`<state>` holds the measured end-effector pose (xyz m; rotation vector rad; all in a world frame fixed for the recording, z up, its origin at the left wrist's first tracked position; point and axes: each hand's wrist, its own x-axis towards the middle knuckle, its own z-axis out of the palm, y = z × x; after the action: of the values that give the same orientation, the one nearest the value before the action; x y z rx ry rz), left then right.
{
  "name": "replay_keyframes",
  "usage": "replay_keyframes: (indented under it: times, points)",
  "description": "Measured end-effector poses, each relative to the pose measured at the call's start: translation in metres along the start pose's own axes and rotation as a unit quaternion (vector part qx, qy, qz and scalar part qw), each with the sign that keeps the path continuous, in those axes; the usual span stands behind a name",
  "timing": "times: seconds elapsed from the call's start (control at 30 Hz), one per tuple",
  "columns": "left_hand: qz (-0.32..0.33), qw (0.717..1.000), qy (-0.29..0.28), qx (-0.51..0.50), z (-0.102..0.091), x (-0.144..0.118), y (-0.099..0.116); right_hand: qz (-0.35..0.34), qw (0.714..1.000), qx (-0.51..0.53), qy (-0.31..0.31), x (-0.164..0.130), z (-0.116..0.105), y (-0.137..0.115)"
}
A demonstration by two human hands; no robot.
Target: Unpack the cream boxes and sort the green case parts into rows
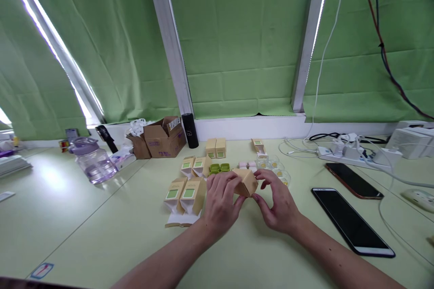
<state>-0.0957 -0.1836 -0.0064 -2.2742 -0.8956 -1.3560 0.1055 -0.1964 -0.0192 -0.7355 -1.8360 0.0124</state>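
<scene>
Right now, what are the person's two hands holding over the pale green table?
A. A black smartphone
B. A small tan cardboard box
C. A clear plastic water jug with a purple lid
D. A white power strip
B: both the left hand and the right hand close their fingers around the small tan cardboard box, while the black smartphone lies untouched on the pale green table to the right.

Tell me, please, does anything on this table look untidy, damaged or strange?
Nothing looks damaged or spilled. Both hands, left hand and right hand, hold a small tan box. The brown shipping carton stands open, and white cables lie tangled.
</scene>
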Motion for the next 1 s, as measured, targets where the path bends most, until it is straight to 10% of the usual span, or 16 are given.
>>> replay_keyframes:
  times: [1.0]
  points:
    - [0.037,0.990,-0.106,0.089,-0.0054,0.0006,0.0068,0.028,0.997,-0.045,-0.050,-0.0068,0.0091,0.0048]
